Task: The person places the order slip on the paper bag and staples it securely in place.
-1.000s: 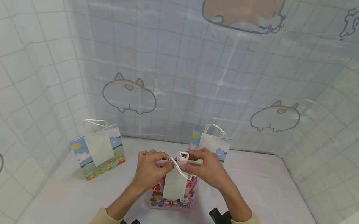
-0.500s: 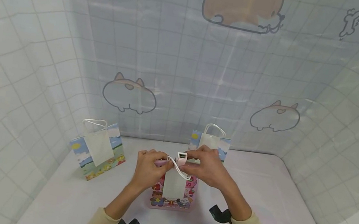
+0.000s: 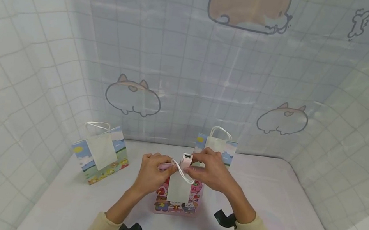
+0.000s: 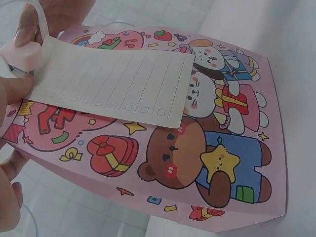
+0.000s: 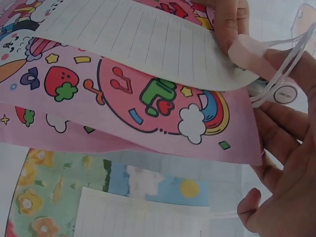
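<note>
A pink gift bag [image 3: 162, 204] with cartoon animals stands mid-table, a white lined checklist sheet [image 3: 179, 191] lying against its front. At the bag's top edge, my left hand [image 3: 153, 173] pinches the bag together with the sheet's upper end. My right hand [image 3: 212, 171] grips a small pale pink stapler [image 3: 186, 161], which sits over the sheet's top edge; its thumb lies on the stapler in the right wrist view. White cord handles [image 5: 289, 64] loop beside the stapler. Parts of the fingers behind the bag are hidden.
Two blue-and-green landscape gift bags stand farther back, one at left [image 3: 84, 158] and one behind my right hand [image 3: 230, 153]. Each has a white sheet on its front and white handles. A white table [image 3: 264, 204] meets curtained walls printed with dogs.
The stapler has tipped slightly upward and shifted a little left in my right hand. Both hands stay almost in place at the bag's top.
</note>
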Action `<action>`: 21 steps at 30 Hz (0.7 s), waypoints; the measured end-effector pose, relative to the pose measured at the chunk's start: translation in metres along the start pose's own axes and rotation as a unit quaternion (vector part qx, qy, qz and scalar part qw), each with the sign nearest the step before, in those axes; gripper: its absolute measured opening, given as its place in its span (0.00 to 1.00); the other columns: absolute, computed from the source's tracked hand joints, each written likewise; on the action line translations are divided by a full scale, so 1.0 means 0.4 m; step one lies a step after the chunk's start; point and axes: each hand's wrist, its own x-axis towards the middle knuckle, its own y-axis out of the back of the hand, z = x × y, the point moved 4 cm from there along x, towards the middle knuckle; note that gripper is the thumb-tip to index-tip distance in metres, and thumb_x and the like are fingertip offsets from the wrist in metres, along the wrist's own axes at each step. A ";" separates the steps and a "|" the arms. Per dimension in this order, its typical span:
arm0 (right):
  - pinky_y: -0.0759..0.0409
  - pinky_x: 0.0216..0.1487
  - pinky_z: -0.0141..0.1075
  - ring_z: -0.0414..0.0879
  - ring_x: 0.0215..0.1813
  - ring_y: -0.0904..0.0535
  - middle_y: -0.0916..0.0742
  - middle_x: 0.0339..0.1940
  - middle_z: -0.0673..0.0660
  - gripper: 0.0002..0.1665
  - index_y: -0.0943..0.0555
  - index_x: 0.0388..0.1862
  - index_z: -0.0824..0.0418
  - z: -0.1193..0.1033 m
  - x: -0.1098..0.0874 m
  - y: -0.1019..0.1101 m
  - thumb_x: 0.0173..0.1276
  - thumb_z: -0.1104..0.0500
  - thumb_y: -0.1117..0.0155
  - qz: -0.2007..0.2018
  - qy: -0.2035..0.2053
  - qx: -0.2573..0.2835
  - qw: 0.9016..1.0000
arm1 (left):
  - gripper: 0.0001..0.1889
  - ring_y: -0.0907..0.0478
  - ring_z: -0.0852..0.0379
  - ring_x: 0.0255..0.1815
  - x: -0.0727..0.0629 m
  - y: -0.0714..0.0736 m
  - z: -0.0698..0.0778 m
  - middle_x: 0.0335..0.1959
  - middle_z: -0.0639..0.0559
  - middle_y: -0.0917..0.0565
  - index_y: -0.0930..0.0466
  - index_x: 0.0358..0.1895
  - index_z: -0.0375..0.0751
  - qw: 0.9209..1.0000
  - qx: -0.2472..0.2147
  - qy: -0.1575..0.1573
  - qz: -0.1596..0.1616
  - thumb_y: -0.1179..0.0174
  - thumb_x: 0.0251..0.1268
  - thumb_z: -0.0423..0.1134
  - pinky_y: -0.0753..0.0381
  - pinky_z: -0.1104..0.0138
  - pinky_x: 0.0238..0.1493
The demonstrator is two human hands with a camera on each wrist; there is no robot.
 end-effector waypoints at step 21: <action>0.20 0.44 0.40 0.44 0.47 0.25 0.15 0.41 0.44 0.15 0.13 0.45 0.49 0.041 0.022 0.002 0.68 0.43 0.31 -0.045 -0.040 0.090 0.994 | 0.10 0.29 0.63 0.29 0.005 -0.013 0.005 0.18 0.68 0.22 0.16 0.25 0.51 1.000 0.013 0.016 0.011 0.27 0.59 0.48 0.41 0.51 0.50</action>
